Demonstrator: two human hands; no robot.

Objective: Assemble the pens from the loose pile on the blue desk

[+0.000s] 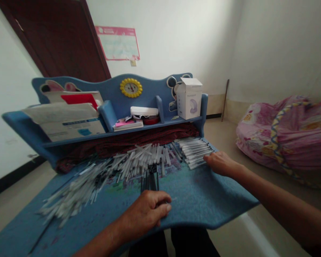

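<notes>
My left hand (149, 210) is over the front of the blue desk, thumb and forefinger pinched together. A tiny pale tip shows by the fingers; what they hold is not clear. Just beyond it lie thin dark rods (149, 181), like pen refills. My right hand (220, 164) is closed at the right end of a row of whitish pens (194, 151) laid side by side, its fingers on a pen there. Behind the rods is a loose heap of translucent white pen tubes (141, 160). A larger heap of thin pale tubes (77, 194) spreads to the left.
At the back of the desk (198, 203) rises a blue shelf (147, 126) with a white box (189, 100), a carton (69, 125) and booklets (128, 125). A dark red checked cloth (133, 137) lies beneath it. A pink-covered bundle (259, 132) stands on the floor at right.
</notes>
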